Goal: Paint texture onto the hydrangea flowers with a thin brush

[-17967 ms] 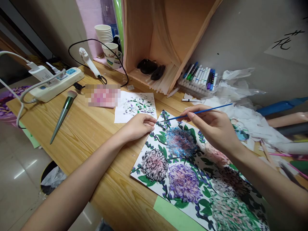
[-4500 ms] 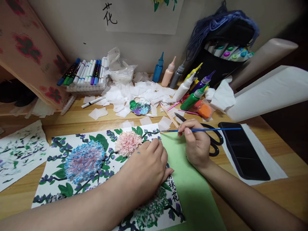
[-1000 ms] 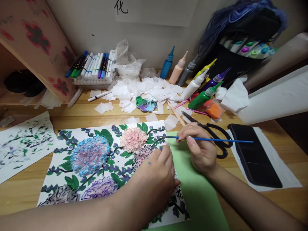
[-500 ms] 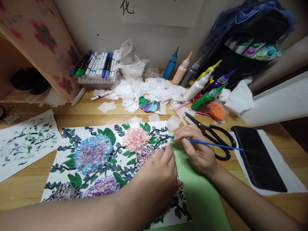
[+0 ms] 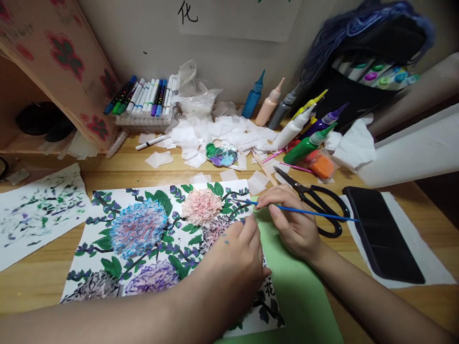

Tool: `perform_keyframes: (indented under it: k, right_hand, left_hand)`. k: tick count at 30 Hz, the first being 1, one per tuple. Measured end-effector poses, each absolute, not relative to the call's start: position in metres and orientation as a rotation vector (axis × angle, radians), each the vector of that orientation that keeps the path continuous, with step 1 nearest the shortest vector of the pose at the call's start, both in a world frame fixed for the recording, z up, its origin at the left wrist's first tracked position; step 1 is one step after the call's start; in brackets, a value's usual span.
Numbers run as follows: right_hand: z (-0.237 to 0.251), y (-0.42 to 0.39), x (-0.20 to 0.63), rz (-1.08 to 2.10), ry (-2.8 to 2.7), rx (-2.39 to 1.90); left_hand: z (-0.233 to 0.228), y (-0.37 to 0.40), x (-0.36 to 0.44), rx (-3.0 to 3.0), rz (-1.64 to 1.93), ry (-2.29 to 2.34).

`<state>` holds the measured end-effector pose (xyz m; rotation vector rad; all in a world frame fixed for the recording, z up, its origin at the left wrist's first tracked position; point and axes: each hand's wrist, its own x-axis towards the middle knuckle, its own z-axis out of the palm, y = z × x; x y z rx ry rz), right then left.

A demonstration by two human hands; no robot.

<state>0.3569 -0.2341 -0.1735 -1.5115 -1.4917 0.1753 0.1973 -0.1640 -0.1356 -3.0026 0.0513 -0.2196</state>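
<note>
Head view: my right hand (image 5: pixel 294 224) pinches the blue brush (image 5: pixel 304 211), tip at the flower painting's (image 5: pixel 143 229) right edge. My left hand (image 5: pixel 233 267) presses flat there, holding nothing. Scissors (image 5: pixel 315 200) crowd three o'clock; bare surface (image 5: pixel 32 282) at nine.

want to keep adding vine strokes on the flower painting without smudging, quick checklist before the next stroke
1. Blue paintbrush gripped in the right hand: ok.
2. Brush tip on the flower painting at its top right edge: ok.
3. Left hand pressing the painting flat: ok, but it covers painted flowers; whether that paint is dry, cannot tell.
4. Paint loaded on the tip: cannot tell.
5. Paint palette within easy reach beyond the painting: ok.
6. Scissors lying under the brush handle, close to the right hand: not ok, could snag.
</note>
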Motion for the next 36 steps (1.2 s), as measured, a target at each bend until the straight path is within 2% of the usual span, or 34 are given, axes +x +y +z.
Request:
perform_keyframes:
  k: [8,22,36]
  right_hand:
    - [-0.173,-0.245,0.354,0.209,-0.922,-1.274]
    - [-0.179,-0.262,0.358,0.157,-1.200,-1.495]
    - [-0.177,-0.263,0.358,0.175,-1.296,-1.542]
  left_hand:
    - [-0.131,-0.197,0.188,-3.005,-0.157,0.093]
    - [-0.141,-0.194,0.194,-2.968,-0.258,-0.018]
    - [-0.138,-0.193,0.195,-3.011,-0.185,-0.006]
